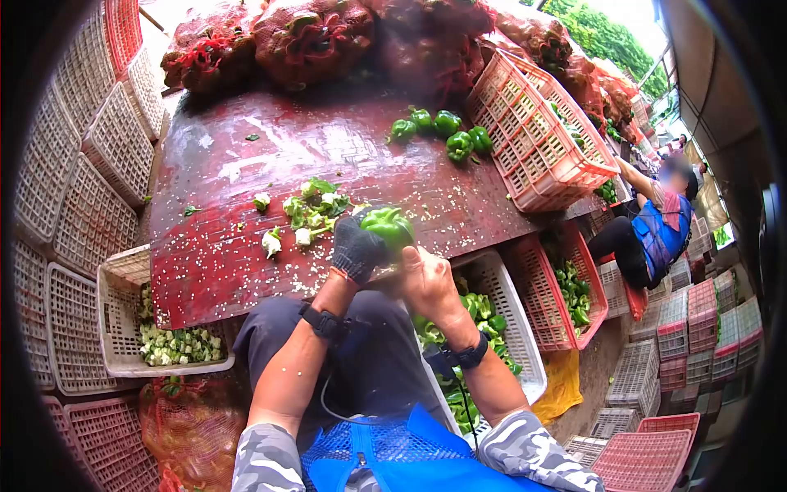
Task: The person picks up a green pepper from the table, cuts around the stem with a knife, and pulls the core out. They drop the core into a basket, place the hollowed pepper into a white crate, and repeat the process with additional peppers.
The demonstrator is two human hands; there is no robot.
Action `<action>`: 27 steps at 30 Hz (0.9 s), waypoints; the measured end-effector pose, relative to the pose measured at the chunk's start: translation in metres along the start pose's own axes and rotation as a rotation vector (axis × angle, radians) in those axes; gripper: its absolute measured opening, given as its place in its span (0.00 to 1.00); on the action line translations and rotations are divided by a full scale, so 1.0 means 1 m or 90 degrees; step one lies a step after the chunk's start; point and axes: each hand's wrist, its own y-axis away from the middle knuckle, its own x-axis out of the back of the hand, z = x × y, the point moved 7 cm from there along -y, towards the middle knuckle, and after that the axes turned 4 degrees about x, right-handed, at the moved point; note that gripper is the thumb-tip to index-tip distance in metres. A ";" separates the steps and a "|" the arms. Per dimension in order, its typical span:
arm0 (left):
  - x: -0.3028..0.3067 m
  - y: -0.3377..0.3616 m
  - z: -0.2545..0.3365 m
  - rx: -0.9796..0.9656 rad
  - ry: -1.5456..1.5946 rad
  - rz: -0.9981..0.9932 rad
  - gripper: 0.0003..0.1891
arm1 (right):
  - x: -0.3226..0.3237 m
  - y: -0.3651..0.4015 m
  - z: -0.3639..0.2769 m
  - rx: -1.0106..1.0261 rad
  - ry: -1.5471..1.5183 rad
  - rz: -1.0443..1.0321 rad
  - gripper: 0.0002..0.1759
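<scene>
My left hand (356, 248), in a dark glove, is wrapped around a green bell pepper (388, 226) above the near edge of the red table (238, 213). Close beside the pepper, my bare right hand (432, 285) is closed with its thumb up; what it holds, if anything, is hidden. A pile of cut pepper cores (310, 215) lies on the tabletop left of my hands, among scattered pale seeds. Below my right forearm stands a white crate (525, 361) with green pepper pieces. Several whole peppers (447, 124) lie farther back.
A tilted pink crate (525, 131) sits on the table's right side. Red mesh sacks (314, 41) line the back. At lower left is a white crate (123, 328) of cores. A person in a blue vest (656, 234) sits at right. Crate stacks (90, 197) flank the left.
</scene>
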 end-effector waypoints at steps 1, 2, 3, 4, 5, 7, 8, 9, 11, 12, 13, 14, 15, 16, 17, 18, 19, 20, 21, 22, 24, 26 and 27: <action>-0.004 0.002 -0.003 0.000 0.000 -0.001 0.11 | 0.000 0.002 0.002 -0.001 0.000 0.000 0.29; -0.004 0.002 0.000 -0.050 -0.034 0.019 0.16 | 0.002 0.001 -0.001 0.013 0.000 0.003 0.30; -0.005 0.005 0.004 -0.099 -0.069 0.040 0.21 | 0.002 0.002 -0.002 0.026 0.000 0.005 0.31; -0.009 0.007 -0.002 -0.048 -0.071 0.028 0.21 | 0.001 -0.001 0.000 0.024 0.000 0.002 0.31; -0.010 0.006 -0.017 0.119 0.129 0.006 0.19 | 0.000 -0.006 0.000 0.056 0.018 0.014 0.31; -0.017 0.007 -0.023 0.042 -0.115 -0.030 0.16 | 0.000 -0.006 0.002 0.085 0.036 0.029 0.32; -0.018 0.008 -0.020 0.025 -0.230 -0.111 0.14 | -0.002 -0.007 0.001 0.111 0.041 0.021 0.32; -0.010 0.004 -0.012 0.024 -0.234 -0.108 0.14 | -0.004 -0.009 -0.002 0.139 0.045 0.012 0.33; 0.015 -0.002 0.003 0.028 -0.105 0.031 0.08 | -0.008 0.006 0.009 0.151 0.101 -0.010 0.34; 0.004 0.002 -0.037 0.173 0.255 0.030 0.04 | -0.021 0.018 0.035 0.126 0.078 -0.041 0.34; 0.020 -0.007 -0.023 0.159 0.431 0.072 0.04 | -0.028 0.024 0.052 0.104 0.056 -0.072 0.35; 0.021 -0.008 -0.027 0.099 0.321 0.063 0.04 | -0.018 0.026 0.040 0.084 0.020 -0.054 0.34; 0.019 -0.005 -0.031 0.043 0.212 0.049 0.04 | -0.006 0.024 0.029 0.081 0.020 -0.058 0.34; 0.018 -0.003 -0.029 0.046 0.216 0.041 0.04 | 0.007 0.019 0.022 0.050 0.046 -0.079 0.35; 0.019 -0.005 -0.017 -0.028 0.121 0.045 0.05 | 0.016 0.015 0.023 0.021 0.072 -0.094 0.35; 0.021 -0.009 -0.005 -0.104 0.027 0.053 0.07 | 0.027 0.013 0.035 -0.088 -0.039 -0.026 0.37; 0.021 -0.011 -0.002 -0.106 0.030 0.053 0.07 | 0.040 0.005 0.029 -0.039 -0.064 0.020 0.40; 0.015 -0.010 -0.003 -0.075 0.125 0.008 0.08 | 0.044 -0.004 0.022 -0.010 -0.072 0.017 0.41; 0.011 -0.011 -0.001 -0.046 0.219 -0.039 0.11 | 0.046 -0.012 0.017 0.018 -0.080 0.017 0.43; 0.013 -0.010 0.009 -0.095 0.159 -0.034 0.12 | 0.037 -0.017 0.016 0.028 -0.161 0.003 0.42; 0.002 -0.007 0.013 -0.181 -0.069 -0.033 0.14 | 0.016 -0.023 0.011 -0.001 -0.269 -0.079 0.40; -0.012 0.001 -0.018 -0.012 0.299 -0.110 0.15 | 0.009 -0.020 -0.001 -0.082 -0.383 -0.089 0.38; -0.020 0.006 -0.033 0.044 0.377 -0.090 0.17 | 0.010 -0.018 -0.002 -0.087 -0.379 -0.085 0.38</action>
